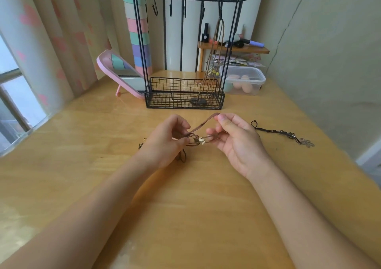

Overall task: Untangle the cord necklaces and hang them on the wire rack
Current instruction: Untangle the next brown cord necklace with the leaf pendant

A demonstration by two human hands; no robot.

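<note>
A brown cord necklace (203, 124) with a pale shell bead (201, 140) is stretched between my hands above the wooden table (185, 196). My left hand (165, 140) pinches its tangled end near the bead. My right hand (237, 138) pinches the cord loop between thumb and fingers. A dark cord (182, 156) dangles under my left hand. A black beaded necklace (282, 133) with a metal flower charm lies on the table to the right. The black wire rack (185, 91) stands behind, with one brown cord necklace (214, 58) hanging from its right hook.
A pink tilted mirror (119, 72) stands left of the rack. A clear plastic box (243, 81) with pale sponges sits to the right, under a small wooden shelf (233, 49) with bottles. Curtains hang at the left, a wall at the right.
</note>
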